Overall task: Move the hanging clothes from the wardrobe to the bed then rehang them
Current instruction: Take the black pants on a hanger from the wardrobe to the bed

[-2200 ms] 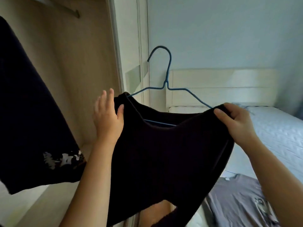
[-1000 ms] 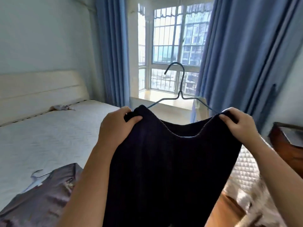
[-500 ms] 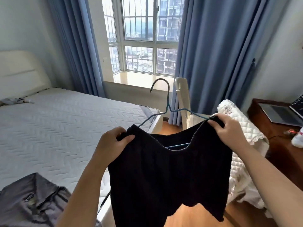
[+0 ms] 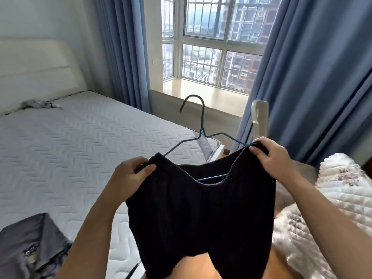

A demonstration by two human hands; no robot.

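A black knit top point(image 4: 201, 214) hangs on a thin blue wire hanger point(image 4: 202, 125), held up in front of me over the foot of the bed point(image 4: 70, 150). My left hand point(image 4: 130, 176) pinches the top's left shoulder over the hanger's end. My right hand point(image 4: 271, 160) pinches the right shoulder the same way. The hanger's hook points up and left, free of anything. A grey shirt point(image 4: 30, 248) lies flat on the mattress at the lower left.
A small grey cloth point(image 4: 38, 103) lies by the headboard point(image 4: 40, 73). A white quilted blanket point(image 4: 332, 198) is heaped at the right over a chair point(image 4: 259, 115). Blue curtains point(image 4: 314, 77) frame a barred window. Wooden floor shows below.
I have turned from the wardrobe to the bed, carrying the black top on its hanger. Both hands kept their grip on the shoulders; the top now sits lower and nearer the mattress.
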